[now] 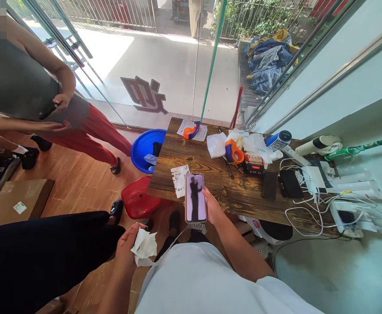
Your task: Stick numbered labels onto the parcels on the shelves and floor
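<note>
In my right hand (211, 207) is a smartphone (194, 205), held upright just in front of the table edge. Its lit screen shows a figure in dark clothes on a pale purple ground. My fingers close around the phone's right side; those behind it are hidden. Lower and to the left, my left hand (127, 240) is closed on a crumpled white tissue (145, 245). A printed paper slip (179, 181) lies on the wooden table (167, 161), directly behind the phone.
Orange-and-blue tape dispensers (234, 152) sit among papers on the table. White cables (320, 209) tangle at its right end. A blue tub (141, 150) and red stool (138, 198) stand left of it. Another person (20, 83) holds a phone; someone in black trousers (46, 253) is close by.
</note>
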The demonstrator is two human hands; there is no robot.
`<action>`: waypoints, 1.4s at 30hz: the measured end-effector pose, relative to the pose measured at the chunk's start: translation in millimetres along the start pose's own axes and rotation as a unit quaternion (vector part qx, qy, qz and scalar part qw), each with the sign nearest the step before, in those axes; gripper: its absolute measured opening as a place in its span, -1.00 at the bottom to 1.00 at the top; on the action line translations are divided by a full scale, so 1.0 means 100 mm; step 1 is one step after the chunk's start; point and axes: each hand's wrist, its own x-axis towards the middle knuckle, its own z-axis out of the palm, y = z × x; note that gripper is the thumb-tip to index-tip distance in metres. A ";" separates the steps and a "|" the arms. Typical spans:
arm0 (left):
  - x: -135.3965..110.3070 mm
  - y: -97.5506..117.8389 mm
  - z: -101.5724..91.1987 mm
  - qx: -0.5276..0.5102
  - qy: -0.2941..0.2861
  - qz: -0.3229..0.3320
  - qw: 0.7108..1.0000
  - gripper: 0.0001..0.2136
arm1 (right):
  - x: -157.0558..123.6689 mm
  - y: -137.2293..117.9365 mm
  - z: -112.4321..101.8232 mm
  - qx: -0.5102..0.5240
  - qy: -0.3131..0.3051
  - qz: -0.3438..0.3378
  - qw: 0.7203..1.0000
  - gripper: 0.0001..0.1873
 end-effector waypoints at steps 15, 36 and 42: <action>0.00 0.08 -0.01 -0.008 -0.003 -0.024 1.000 -0.53 | -0.08 0.03 0.09 -0.092 -0.030 -0.051 0.994 -0.33; -0.08 0.12 -0.01 -0.038 0.005 -0.011 0.999 -0.51 | -0.01 0.04 0.37 -0.009 0.016 -0.116 0.993 -0.58; -0.08 0.11 -0.02 -0.042 0.003 0.009 0.999 -0.56 | 0.07 0.18 0.28 -0.014 0.043 -0.122 0.992 -0.62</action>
